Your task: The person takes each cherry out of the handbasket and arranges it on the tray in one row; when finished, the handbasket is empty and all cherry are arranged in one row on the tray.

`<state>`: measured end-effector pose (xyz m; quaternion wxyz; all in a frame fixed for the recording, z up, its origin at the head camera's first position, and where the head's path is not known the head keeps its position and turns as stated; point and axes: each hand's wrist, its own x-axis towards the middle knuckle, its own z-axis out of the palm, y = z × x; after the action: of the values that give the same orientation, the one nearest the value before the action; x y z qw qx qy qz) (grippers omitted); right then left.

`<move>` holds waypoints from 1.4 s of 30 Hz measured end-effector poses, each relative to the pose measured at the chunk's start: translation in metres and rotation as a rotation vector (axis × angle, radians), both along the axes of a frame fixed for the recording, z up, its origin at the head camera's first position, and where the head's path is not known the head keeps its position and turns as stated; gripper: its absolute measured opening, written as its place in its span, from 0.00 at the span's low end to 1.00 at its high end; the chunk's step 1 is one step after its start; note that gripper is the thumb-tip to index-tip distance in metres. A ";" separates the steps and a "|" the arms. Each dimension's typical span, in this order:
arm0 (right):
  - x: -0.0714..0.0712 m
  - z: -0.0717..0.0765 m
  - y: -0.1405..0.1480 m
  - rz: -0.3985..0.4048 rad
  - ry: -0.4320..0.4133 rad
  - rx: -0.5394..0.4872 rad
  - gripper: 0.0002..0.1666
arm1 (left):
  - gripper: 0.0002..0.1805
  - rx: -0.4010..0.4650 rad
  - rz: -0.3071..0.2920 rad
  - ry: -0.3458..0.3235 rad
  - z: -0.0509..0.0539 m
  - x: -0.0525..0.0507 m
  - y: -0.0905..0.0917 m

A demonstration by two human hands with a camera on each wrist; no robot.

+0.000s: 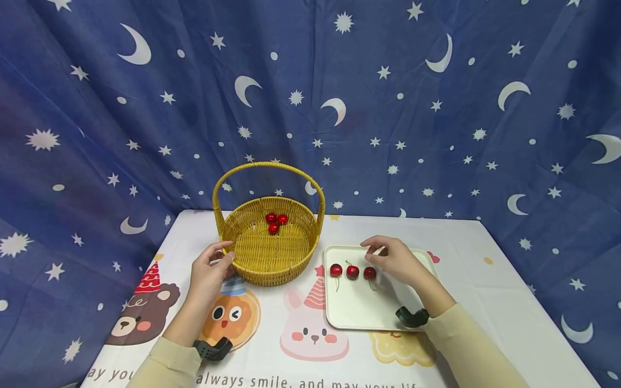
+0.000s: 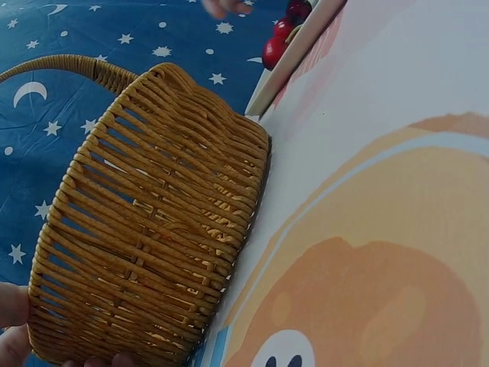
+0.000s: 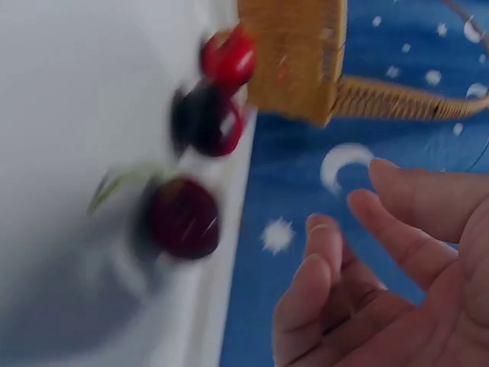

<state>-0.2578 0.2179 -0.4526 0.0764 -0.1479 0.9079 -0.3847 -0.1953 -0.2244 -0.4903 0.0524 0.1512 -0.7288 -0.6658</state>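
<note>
A yellow woven basket (image 1: 274, 277) with a tall arched handle stands left of centre, three red cherries (image 1: 274, 228) lying together toward its back. My left hand (image 1: 207, 272) holds the basket's left rim; the left wrist view shows fingertips (image 2: 14, 306) at that edge. On the white tray (image 1: 349, 319), three more cherries with stems sit in a row: a left one (image 1: 336, 270), a middle one (image 1: 352, 271) and a right one (image 1: 370, 273). Above the right cherry hovers my right hand (image 1: 395, 261), fingers loosely bent with nothing between them. The right wrist view is blurred.
A white tablecloth (image 1: 485, 302) printed with cartoon animals and lettering covers the table. Behind it hangs a blue curtain (image 1: 359, 178) with moons and stars. The basket's handle (image 1: 269, 164) rises high over it, and the tray stands close to its right.
</note>
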 end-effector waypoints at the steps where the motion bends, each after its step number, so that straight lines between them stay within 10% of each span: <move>1: 0.002 0.004 -0.007 0.019 0.008 -0.014 0.21 | 0.23 -0.002 0.001 0.001 0.000 0.000 0.000; 9: 0.013 0.022 -0.078 0.174 0.029 -0.161 0.20 | 0.22 -0.007 0.007 0.017 -0.002 0.000 0.001; 18: -0.011 0.019 -0.150 0.299 0.078 -0.169 0.26 | 0.23 0.017 0.007 0.019 -0.003 0.000 0.000; 30: -0.068 0.004 -0.207 0.309 0.048 0.011 0.31 | 0.23 0.018 0.008 0.005 -0.003 -0.001 -0.003; 42: -0.086 -0.013 -0.231 0.326 0.081 0.264 0.37 | 0.21 0.011 0.014 0.019 0.001 0.001 0.001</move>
<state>-0.3441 -0.0133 -0.4652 0.1195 -0.2967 0.9169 -0.2385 -0.1941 -0.2239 -0.4898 0.0630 0.1503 -0.7235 -0.6708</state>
